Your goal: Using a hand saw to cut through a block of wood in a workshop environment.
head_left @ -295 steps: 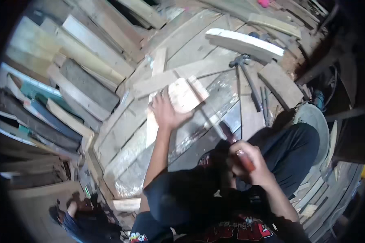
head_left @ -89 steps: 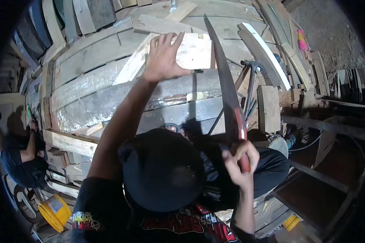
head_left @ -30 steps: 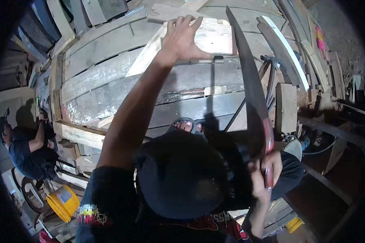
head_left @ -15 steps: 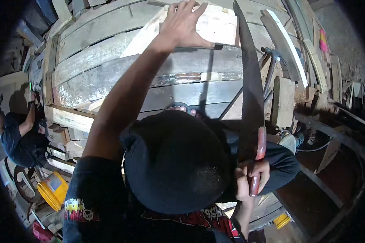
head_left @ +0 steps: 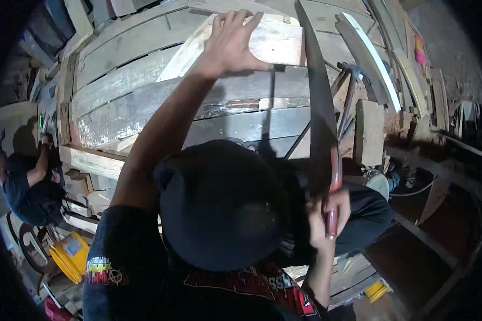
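My left hand (head_left: 230, 51) lies spread on a pale wooden board (head_left: 278, 43), its thumb stretched along the near edge. The fingers are apart and reach toward the board's far side. In my right hand (head_left: 329, 214) is a handsaw (head_left: 322, 101), its red handle wrapped by my closed fingers. The long dark blade points away from me and runs past the board's right end. Whether the teeth are in contact with the wood cannot be made out. A dark cap hides the area between my arms.
Beneath the board is a worn plank surface (head_left: 112, 115). A hammer (head_left: 353, 69) and offcuts, including a wood block (head_left: 369, 131), lie to the right. Far left, another person (head_left: 29, 179) sits near a yellow bucket (head_left: 70, 255).
My right hand has pushed the saw forward, away from me. My left hand stays spread on the board. The whole view has shifted slightly.
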The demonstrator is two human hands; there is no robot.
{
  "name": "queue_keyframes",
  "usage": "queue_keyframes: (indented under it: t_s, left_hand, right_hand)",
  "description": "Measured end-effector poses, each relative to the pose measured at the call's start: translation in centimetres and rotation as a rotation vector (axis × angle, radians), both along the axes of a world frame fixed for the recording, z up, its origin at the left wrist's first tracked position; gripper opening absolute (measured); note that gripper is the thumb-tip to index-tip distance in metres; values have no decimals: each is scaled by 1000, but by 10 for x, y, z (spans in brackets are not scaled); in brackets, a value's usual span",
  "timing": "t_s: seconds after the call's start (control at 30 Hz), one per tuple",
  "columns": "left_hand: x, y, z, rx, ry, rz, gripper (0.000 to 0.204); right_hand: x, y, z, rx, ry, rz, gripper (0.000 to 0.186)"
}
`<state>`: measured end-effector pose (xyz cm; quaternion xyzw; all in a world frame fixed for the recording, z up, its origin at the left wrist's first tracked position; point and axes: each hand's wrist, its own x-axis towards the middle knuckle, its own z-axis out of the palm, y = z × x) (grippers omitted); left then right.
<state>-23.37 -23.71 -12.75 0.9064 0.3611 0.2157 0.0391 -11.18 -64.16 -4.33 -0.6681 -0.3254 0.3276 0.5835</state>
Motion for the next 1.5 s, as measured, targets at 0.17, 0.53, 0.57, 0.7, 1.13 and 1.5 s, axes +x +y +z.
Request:
queue_keyframes:
  t_s: [0.17, 0.53, 0.57, 0.7, 1.13, 1.5]
  left_hand:
    - [-8, -15, -4, -24, 7, -25, 133]
    - [-8, -4, 8, -53, -71, -25, 130]
    - [3, -8, 19, -108, -66, -53, 128]
    - [0, -9, 7, -33, -72, -76, 129]
    - [0, -9, 21, -171, -102, -106, 129]
    - [7, -21, -7, -27, -95, -72, 134]
  right_hand:
    - [34, 70, -9, -44, -388, 162, 18]
    - [8, 2, -5, -89, -56, 49, 28]
    - [-4, -28, 11, -78, -44, -21, 29]
    - [15, -1, -8, -15, -137, 23, 27]
    - [-12, -10, 21, -14, -46, -86, 34]
    - [80, 171, -16, -88, -222, 141, 23]
